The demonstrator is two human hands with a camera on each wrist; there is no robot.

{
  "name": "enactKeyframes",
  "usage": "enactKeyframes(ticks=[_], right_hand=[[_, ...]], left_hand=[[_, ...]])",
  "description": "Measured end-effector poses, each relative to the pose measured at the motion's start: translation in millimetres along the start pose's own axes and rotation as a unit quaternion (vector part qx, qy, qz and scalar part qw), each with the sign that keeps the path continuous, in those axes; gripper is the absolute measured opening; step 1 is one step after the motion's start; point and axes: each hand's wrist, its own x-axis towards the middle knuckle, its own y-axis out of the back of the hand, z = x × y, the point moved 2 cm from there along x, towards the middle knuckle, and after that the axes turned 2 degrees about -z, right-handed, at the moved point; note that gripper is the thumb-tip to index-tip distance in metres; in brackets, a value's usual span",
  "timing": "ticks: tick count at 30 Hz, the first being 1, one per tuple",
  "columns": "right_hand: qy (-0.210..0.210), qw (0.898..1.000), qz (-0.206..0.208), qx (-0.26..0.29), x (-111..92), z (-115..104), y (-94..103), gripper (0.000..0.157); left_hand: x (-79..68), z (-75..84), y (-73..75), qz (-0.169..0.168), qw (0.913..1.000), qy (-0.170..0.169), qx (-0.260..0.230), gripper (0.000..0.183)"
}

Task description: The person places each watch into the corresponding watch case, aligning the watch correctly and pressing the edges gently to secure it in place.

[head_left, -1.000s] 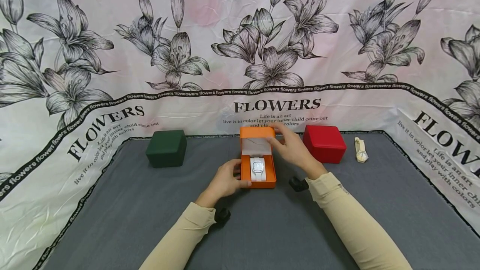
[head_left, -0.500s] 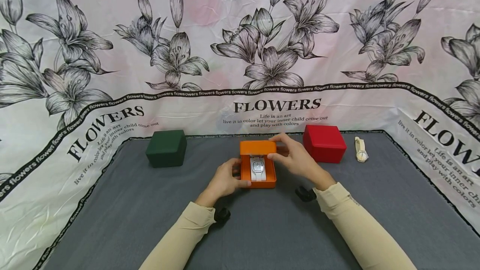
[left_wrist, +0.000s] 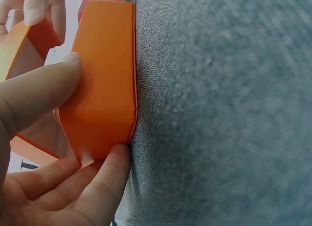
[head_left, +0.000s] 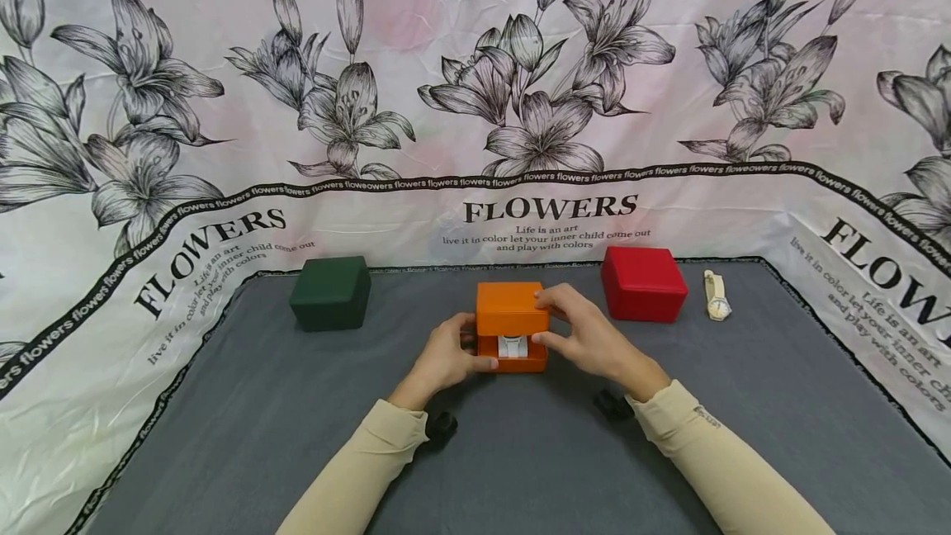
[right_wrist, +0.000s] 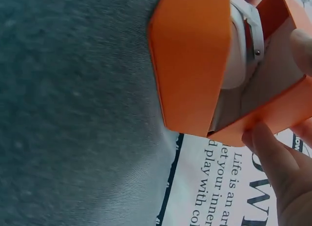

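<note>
An orange watch box (head_left: pixel 513 366) sits in the middle of the grey cloth, its hinged lid (head_left: pixel 511 310) tilted partway down. Inside is a white watch (head_left: pixel 513 347); the lid hides its upper part in the head view. My left hand (head_left: pixel 444 355) grips the box's left side, and the left wrist view shows the thumb (left_wrist: pixel 44 92) on the front wall with fingers around the corner. My right hand (head_left: pixel 594 338) holds the lid's right side, thumb near its front edge. In the right wrist view, the watch's white band (right_wrist: pixel 256 33) shows through the gap under the lid.
A green box (head_left: pixel 330 294) stands at the back left and a red box (head_left: pixel 643 284) at the back right. Beyond the red one lies a cream-strapped watch (head_left: pixel 716 297). A floral backdrop cloth (head_left: pixel 371 221) rises behind the table.
The orange lid has swung forward and down from upright, now covering much of the white watch. My right hand has come down and nearer with it; the left hand has stayed put.
</note>
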Motion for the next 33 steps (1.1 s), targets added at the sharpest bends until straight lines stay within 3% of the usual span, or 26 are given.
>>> enactKeyframes(ticks=[17, 33], right_hand=[[-0.03, 0.998, 0.027, -0.044, -8, -12, -18.3, 0.043], [-0.042, 0.996, 0.01, -0.078, -12, -11, -19.3, 0.039]], left_hand=[[0.0, 0.7, -1.7, 0.011, 0.9999, -0.005, 0.004, 0.07], [-3.1, 2.8, -1.3, 0.008, 0.9999, -0.007, 0.011, 0.07]])
